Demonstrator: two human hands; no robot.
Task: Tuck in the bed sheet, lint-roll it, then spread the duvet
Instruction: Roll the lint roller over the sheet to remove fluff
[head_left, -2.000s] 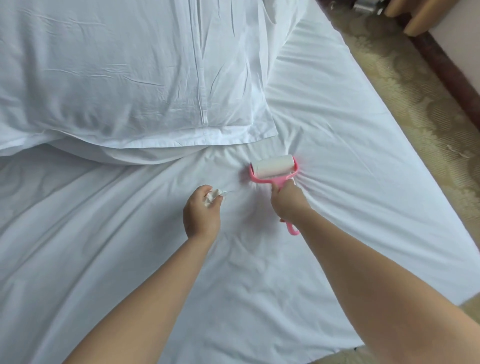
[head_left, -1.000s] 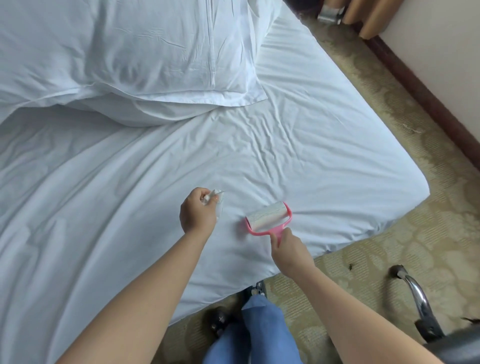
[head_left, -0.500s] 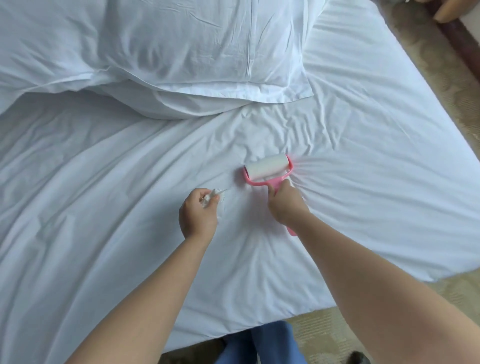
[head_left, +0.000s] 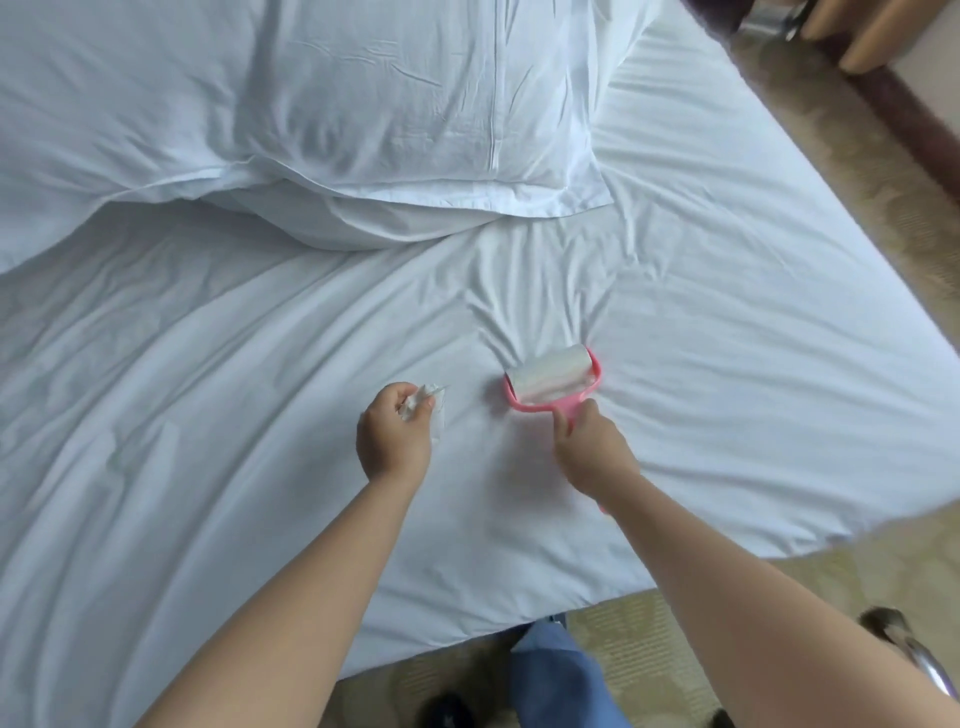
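The right hand (head_left: 589, 447) grips the pink handle of the lint roller (head_left: 551, 382), fingers curled round it, with the roller's white sticky drum lying flat on the bed sheet (head_left: 234, 415) just ahead of the knuckles. The left hand (head_left: 395, 434) rests on the sheet a little to the left of the roller, apart from it, its fingers closed round a small crumpled white wad (head_left: 423, 405) that pokes out past the thumb; what the wad is made of cannot be told. The white sheet covers the mattress and is creased, with folds fanning out from the far side of the drum toward the pillows. Two white pillows (head_left: 322, 104) lie stacked at the far end of the bed, the upper one overlapping the lower, their near edge well beyond the roller. The near corner of the bed sits below the forearms, the sheet hanging over its edge. Patterned beige carpet (head_left: 639, 654) shows beside the bed, and a blue trouser leg (head_left: 556, 675) stands on it next to the corner. A chrome chair leg (head_left: 914, 654) shows at the lower right edge, and a dark wooden skirting board (head_left: 919, 119) runs along the wall at the upper right.
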